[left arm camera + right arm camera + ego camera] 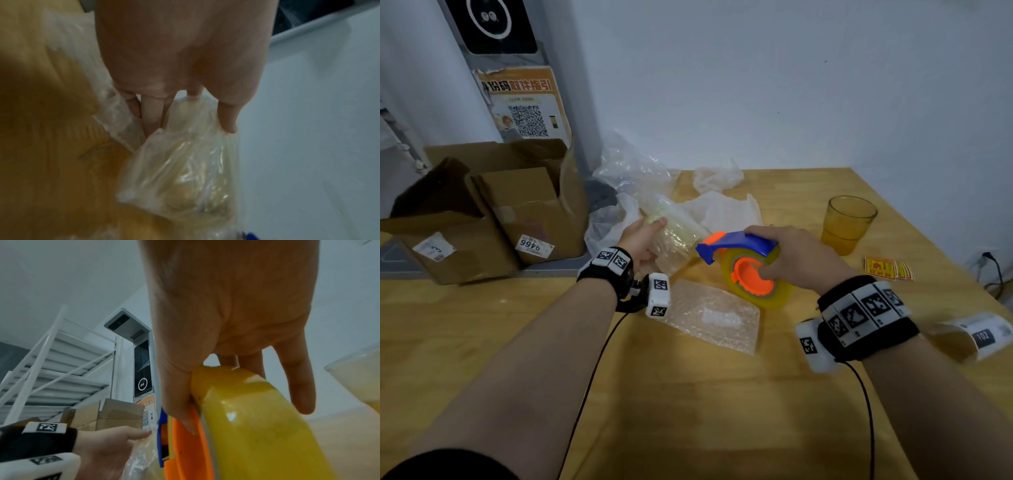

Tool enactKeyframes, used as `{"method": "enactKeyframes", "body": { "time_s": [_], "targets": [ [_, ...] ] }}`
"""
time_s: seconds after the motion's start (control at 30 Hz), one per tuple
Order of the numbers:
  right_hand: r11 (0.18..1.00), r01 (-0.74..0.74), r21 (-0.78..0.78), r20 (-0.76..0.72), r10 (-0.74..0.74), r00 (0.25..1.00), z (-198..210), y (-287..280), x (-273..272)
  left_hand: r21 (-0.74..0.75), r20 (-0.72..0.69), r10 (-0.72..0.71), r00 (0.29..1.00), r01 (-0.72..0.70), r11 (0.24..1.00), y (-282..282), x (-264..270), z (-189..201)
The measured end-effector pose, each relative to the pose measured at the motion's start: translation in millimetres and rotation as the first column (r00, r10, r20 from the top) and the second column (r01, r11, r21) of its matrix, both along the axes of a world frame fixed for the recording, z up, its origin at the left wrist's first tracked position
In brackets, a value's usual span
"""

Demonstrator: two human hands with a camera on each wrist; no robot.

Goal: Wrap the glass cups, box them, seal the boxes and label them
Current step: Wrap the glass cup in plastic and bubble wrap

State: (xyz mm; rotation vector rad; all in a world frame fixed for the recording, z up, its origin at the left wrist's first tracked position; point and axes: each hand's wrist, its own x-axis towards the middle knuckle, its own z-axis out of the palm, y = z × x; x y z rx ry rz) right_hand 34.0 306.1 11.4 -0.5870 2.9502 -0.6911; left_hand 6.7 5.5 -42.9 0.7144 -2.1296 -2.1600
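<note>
Wrapped cup (675, 229), bundled in clear plastic, is held above the tabletop (688, 394) by the left hand (642, 241), whose fingers curl round it; the right hand (791, 255) grips a blue-and-orange tape dispenser (744, 262) just beside it; a bare amber glass cup (847, 222) stands upright further right, a bubble wrap sheet (717, 317) lies below the dispenser, open cardboard boxes (482, 209) sit at left; from the left wrist, fingers (227, 113) pinch the wrapped cup's (185, 175) plastic; from the right wrist, the thumb presses the orange hub and fingers (296, 379) wrap over the yellow tape roll (257, 426).
</note>
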Motion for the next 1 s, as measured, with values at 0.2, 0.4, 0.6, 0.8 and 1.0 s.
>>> {"method": "enactKeyframes", "body": {
  "time_s": [0.2, 0.4, 0.6, 0.8, 1.0],
  "targets": [
    [0.999, 0.014, 0.046, -0.032, -0.012, 0.999, 2, -2, 1, -0.117, -0.02, 0.061, 0.998, -0.063, 0.991, 1, -5, 3],
    [1.0, -0.013, 0.022, -0.007, 0.013, 1.0, 4, -6, 1, -0.655, -0.252, 0.025, 0.967, -0.189, 0.731, 10, -2, 22],
    [1.0, -0.026, 0.007, -0.012, 0.027, 1.0, 3, -6, 0, -0.817, -0.051, -0.241, 0.969, 0.098, 0.569, 27, -4, 9],
    [0.996, -0.016, -0.091, -0.024, 0.014, 1.0, 1, 7, 3, -0.79, -0.092, -0.2, 0.975, 0.051, 0.611, 35, -7, -5],
    [0.999, 0.006, -0.037, -0.022, -0.007, 1.0, 7, 17, 10, -0.765, -0.103, -0.149, 0.984, 0.018, 0.644, 48, -10, -5]
  ]
}}
